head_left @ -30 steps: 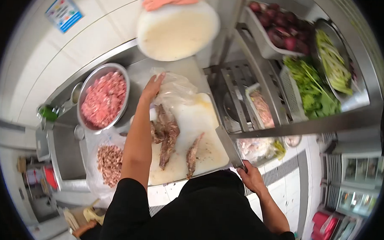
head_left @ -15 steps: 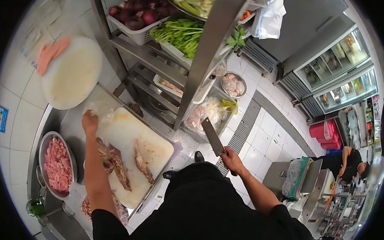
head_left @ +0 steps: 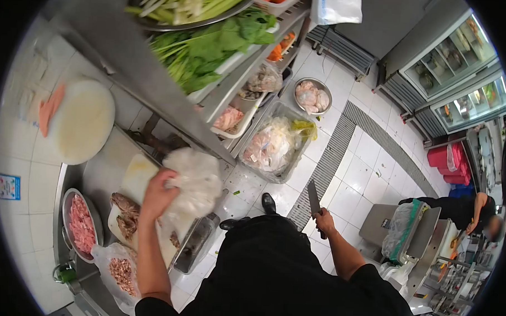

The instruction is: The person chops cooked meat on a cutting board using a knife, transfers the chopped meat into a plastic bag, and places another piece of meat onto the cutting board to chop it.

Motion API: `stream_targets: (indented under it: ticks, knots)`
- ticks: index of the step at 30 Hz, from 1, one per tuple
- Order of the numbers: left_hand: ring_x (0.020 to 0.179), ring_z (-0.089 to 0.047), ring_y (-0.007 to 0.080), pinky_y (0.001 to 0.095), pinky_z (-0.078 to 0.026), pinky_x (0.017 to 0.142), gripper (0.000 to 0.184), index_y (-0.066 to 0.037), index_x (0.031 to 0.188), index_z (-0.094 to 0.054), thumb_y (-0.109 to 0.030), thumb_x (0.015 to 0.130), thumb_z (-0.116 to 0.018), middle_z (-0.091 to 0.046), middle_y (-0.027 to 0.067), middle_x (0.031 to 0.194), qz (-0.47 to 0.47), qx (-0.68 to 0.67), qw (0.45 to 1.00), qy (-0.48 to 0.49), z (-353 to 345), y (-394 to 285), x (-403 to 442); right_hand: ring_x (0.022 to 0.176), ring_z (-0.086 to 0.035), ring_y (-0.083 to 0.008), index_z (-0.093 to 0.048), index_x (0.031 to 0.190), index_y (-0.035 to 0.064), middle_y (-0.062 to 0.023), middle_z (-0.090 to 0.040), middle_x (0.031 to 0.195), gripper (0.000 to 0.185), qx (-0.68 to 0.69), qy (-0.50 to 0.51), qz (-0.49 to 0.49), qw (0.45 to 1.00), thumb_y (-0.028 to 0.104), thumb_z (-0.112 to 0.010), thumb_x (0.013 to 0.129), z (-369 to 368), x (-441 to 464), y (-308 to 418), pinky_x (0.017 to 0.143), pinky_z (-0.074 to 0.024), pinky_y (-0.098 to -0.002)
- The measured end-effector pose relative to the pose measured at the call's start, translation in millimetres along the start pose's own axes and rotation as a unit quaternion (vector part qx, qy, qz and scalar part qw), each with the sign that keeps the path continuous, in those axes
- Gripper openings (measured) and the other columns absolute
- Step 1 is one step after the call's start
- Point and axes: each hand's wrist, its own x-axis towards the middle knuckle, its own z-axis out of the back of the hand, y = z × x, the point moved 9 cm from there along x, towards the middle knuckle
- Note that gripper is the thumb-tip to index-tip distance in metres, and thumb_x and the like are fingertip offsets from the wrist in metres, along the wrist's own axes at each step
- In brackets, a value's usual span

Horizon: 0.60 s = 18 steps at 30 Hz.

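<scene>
My left hand is closed on a crumpled clear plastic bag, lifted over the white cutting board. Dark cooked-looking meat pieces lie on the board, partly hidden behind my forearm and the bag. Out to the right, over the floor, my right hand grips the handle of a cleaver, blade pointing away from me. A metal bowl of sliced pink meat stands on the steel counter, left of the board. Nearer to me is a plastic bag of diced meat.
Beyond the counter rises a metal rack with leafy greens. A tub of bagged food and a bowl of raw meat are behind it. A round board leans at the wall. Another person bends at the far right.
My left hand has moved right and nearer, raising the plastic bag from the board's far end. The cleaver has swung more upright and lower in view. My view has shifted, revealing the diced meat bag.
</scene>
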Motion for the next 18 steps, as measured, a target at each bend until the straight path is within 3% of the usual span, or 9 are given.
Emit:
stream_targets:
  ticks: [1,3,5,7,9,14,16,18]
  knots:
    - [0.100,-0.062,0.0191,0.0310,-0.049,0.093,0.032,-0.001,0.107,-0.063,0.000,0.075,-0.068,-0.064,0.0066,0.103,0.002,0.000,0.998,0.060,-36.9,-11.8,11.6,0.051,-0.062,-0.0199,-0.059,0.107,-0.0006,-0.0096,-0.061,0.070,0.025,0.028,-0.001,0.004,1.000,0.020,-0.060,0.094,6.5,4.6,-3.3,0.044,-0.0529,-0.0376]
    - [0.100,-0.063,0.0210,0.0328,-0.050,0.092,0.036,0.000,0.110,-0.067,-0.006,0.074,-0.070,-0.067,0.0077,0.107,0.024,0.024,0.985,0.167,-113.2,-14.8,41.5,0.051,-0.062,-0.0198,-0.059,0.107,-0.0005,-0.0096,-0.062,0.070,0.025,0.034,0.004,0.001,0.999,0.020,-0.060,0.094,17.5,16.2,-7.0,0.044,-0.0527,-0.0375]
    - [0.110,-0.065,0.0239,0.0350,-0.049,0.098,0.048,-0.002,0.124,-0.067,-0.014,0.078,-0.072,-0.070,0.0116,0.117,0.064,-0.018,0.963,0.262,-192.1,-24.4,81.0,0.051,-0.061,-0.0197,-0.059,0.106,-0.0002,-0.0095,-0.062,0.071,0.025,0.043,0.008,0.005,0.999,0.021,-0.060,0.094,27.6,25.9,-8.1,0.044,-0.0522,-0.0371]
    - [0.121,-0.064,0.0304,0.0379,-0.048,0.106,0.059,-0.006,0.139,-0.063,-0.026,0.085,-0.074,-0.070,0.0156,0.127,-0.009,-0.020,0.994,0.108,-246.6,-15.4,146.1,0.052,-0.061,-0.0198,-0.059,0.105,-0.0001,-0.0096,-0.062,0.071,0.024,0.049,0.007,0.009,0.999,0.021,-0.060,0.093,37.8,35.8,-7.5,0.044,-0.0519,-0.0371]
    - [0.129,-0.060,0.0347,0.0389,-0.045,0.111,0.063,-0.007,0.145,-0.058,-0.034,0.090,-0.073,-0.066,0.0186,0.136,0.013,0.172,0.985,0.000,-278.7,-13.9,178.7,0.051,-0.060,-0.0200,-0.057,0.102,0.0001,-0.0100,-0.061,0.071,0.022,0.067,0.005,0.012,0.998,0.020,-0.060,0.092,46.2,43.3,-4.3,0.044,-0.0512,-0.0370]
    - [0.109,-0.069,0.0351,0.0419,-0.053,0.098,0.050,-0.012,0.135,-0.066,-0.036,0.091,-0.073,-0.071,0.0190,0.124,0.054,0.069,0.993,0.076,-320.9,-37.4,150.4,0.049,-0.059,-0.0199,-0.056,0.103,0.0000,-0.0097,-0.060,0.069,0.023,0.084,0.016,0.037,0.996,0.021,-0.059,0.093,61.8,52.6,7.3,0.043,-0.0510,-0.0374]
    - [0.093,-0.072,0.0218,0.0360,-0.058,0.084,0.040,-0.008,0.128,-0.069,-0.026,0.092,-0.073,-0.075,0.0100,0.112,0.043,0.079,0.991,0.102,-328.9,-18.5,122.4,0.048,-0.058,-0.0199,-0.056,0.103,-0.0001,-0.0097,-0.060,0.068,0.023,0.075,0.024,0.051,0.996,0.021,-0.059,0.094,61.5,62.7,1.6,0.043,-0.0511,-0.0378]
    - [0.091,-0.072,0.0211,0.0353,-0.058,0.083,0.037,-0.008,0.125,-0.070,-0.024,0.092,-0.073,-0.075,0.0094,0.108,0.060,0.070,0.992,0.081,-323.3,5.2,91.3,0.051,-0.064,-0.0239,-0.060,0.111,-0.0013,-0.0145,-0.066,0.075,0.032,0.048,0.037,0.075,0.995,0.026,-0.060,0.093,53.6,78.0,-4.3,0.047,-0.0543,-0.0389]
